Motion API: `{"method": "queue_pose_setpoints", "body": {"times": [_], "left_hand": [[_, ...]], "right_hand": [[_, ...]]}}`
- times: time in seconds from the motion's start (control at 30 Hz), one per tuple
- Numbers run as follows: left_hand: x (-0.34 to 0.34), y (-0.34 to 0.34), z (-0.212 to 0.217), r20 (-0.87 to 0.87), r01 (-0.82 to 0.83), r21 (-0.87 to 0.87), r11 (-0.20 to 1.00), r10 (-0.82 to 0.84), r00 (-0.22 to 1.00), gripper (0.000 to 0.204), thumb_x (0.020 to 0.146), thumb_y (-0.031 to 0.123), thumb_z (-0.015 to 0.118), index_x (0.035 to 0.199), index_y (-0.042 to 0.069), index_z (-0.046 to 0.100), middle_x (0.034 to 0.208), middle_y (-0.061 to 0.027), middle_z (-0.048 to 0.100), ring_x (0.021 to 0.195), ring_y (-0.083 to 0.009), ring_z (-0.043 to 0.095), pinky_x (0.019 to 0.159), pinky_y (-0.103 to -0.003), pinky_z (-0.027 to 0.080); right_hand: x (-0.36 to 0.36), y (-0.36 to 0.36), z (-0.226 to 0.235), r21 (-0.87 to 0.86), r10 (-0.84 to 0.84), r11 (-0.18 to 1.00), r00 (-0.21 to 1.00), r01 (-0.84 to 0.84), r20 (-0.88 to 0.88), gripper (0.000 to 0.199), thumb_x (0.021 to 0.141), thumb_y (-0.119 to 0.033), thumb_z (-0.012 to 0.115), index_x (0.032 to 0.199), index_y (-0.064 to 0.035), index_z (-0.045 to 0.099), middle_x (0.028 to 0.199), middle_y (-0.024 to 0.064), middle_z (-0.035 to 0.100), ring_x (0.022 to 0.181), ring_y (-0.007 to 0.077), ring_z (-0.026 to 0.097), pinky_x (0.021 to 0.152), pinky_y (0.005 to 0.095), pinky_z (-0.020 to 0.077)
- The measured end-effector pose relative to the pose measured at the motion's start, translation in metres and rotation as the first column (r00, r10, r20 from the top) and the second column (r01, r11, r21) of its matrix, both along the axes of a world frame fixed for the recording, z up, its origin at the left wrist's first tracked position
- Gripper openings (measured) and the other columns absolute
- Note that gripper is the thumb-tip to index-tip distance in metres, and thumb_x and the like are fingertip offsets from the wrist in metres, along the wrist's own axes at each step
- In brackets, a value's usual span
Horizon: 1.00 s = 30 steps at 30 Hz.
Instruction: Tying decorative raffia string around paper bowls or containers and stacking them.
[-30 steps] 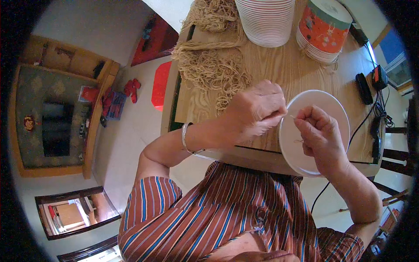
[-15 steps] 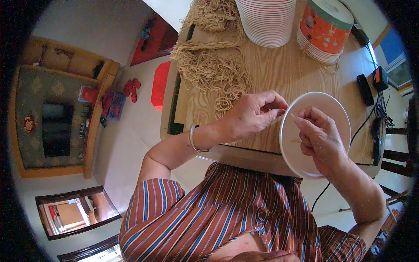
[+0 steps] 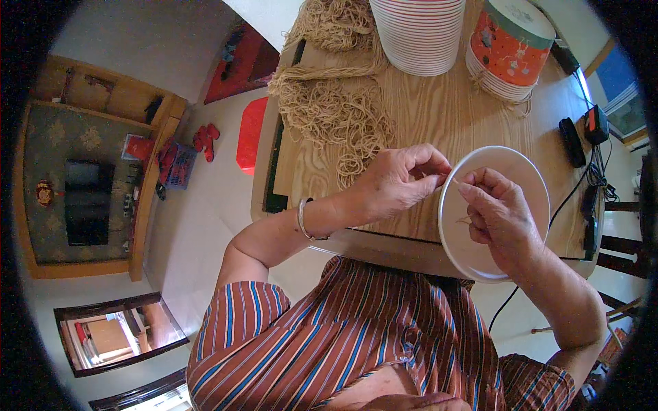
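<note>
Holding the work over the near edge of the pale wooden surface (image 3: 439, 116), the person keeps a round white paper bowl (image 3: 510, 171) tipped on its side, its open mouth turned up toward the head camera. That tilt appears meant to expose the inside wall to both hands at once.

The left hand (image 3: 394, 181) sits at the bowl's left rim. Its thumb and forefinger are pinched nearly closed at the rim, seemingly on a thin tan string (image 3: 455, 182) where it meets the bowl wall; the remaining fingers are curled loosely. Whether the string passes through a hole cannot be told.

The right hand (image 3: 500, 216) lies inside the bowl's mouth, fingers bent and drawn together, apparently nipping the other run of the same string. A short tan piece shows against the white interior just left of that hand. The grip is closed but light on both sides.

Farther off, a heap of loose tan string (image 3: 329, 109) lies on the surface to the left. A tall stack of white bowls (image 3: 418, 34) stands at the far edge, and a stack of orange-patterned bowls (image 3: 507, 48) stands to its right. Black cables and small devices (image 3: 582, 137) rest at the right edge, well apart from the hands.
</note>
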<state>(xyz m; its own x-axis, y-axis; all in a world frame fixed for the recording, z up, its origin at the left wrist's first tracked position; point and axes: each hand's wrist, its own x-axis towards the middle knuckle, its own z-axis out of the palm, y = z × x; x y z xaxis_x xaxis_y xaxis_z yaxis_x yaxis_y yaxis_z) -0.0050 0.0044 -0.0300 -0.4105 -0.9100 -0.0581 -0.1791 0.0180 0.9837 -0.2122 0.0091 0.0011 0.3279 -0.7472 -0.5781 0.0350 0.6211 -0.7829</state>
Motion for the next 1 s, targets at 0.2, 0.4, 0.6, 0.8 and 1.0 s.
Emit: {"method": "queue_pose_setpoints", "body": {"times": [0.2,0.4,0.6,0.8,1.0], "left_hand": [[-0.0007,0.0000,0.0020,0.010,-0.006,0.035,0.999,0.005,1.000,0.017,0.090,0.003,0.059,0.107,0.003,0.061,0.096,-0.0007,0.064,0.092,-0.0083,0.060,0.084,-0.025,0.049],[-0.0012,0.0002,0.0014,0.012,-0.024,-0.001,1.000,0.024,1.000,0.016,0.089,0.003,0.060,0.105,0.003,0.062,0.094,-0.0007,0.065,0.089,-0.0081,0.061,0.082,-0.025,0.050],[-0.0010,-0.0001,0.0010,0.055,-0.029,-0.021,0.999,0.030,0.998,0.016,0.087,0.003,0.061,0.103,0.003,0.063,0.093,-0.0017,0.066,0.087,-0.0086,0.062,0.080,-0.025,0.051],[-0.0024,0.0003,0.0019,0.070,-0.049,-0.072,0.996,0.054,0.996,0.013,0.086,0.004,0.064,0.099,0.003,0.064,0.090,-0.0023,0.067,0.084,-0.0092,0.063,0.079,-0.025,0.052],[-0.0031,0.0012,0.0003,0.108,-0.062,-0.124,0.990,0.076,0.991,0.012,0.085,0.005,0.064,0.097,0.003,0.065,0.088,-0.0025,0.067,0.083,-0.0085,0.063,0.076,-0.025,0.052]], "right_hand": [[0.0009,-0.0004,0.0002,-0.007,0.003,1.000,0.999,-0.003,-0.037,0.011,0.091,-0.018,0.062,0.094,-0.0079,0.058,0.060,-0.0066,0.042,0.046,0.0030,0.038,0.039,0.0205,0.0297],[-0.0008,-0.0009,-0.0033,-0.045,0.040,0.998,0.999,-0.040,-0.008,0.012,0.091,-0.018,0.062,0.094,-0.0068,0.058,0.057,-0.0063,0.042,0.043,0.0035,0.037,0.038,0.0212,0.0293],[0.0007,-0.0014,-0.0021,-0.058,0.045,0.997,0.999,-0.046,-0.019,0.013,0.091,-0.018,0.062,0.095,-0.0064,0.058,0.057,-0.0059,0.043,0.044,0.0042,0.039,0.037,0.0220,0.0305],[0.0013,-0.0021,-0.0037,-0.056,0.035,0.998,0.999,-0.036,-0.024,0.012,0.091,-0.018,0.061,0.094,-0.0071,0.058,0.058,-0.0055,0.042,0.044,0.0041,0.039,0.038,0.0216,0.0307],[0.0029,-0.0023,-0.0011,-0.043,0.029,0.999,1.000,-0.029,0.003,0.011,0.092,-0.018,0.061,0.093,-0.0071,0.059,0.059,-0.0062,0.041,0.045,0.0035,0.037,0.038,0.0207,0.0284]]}}
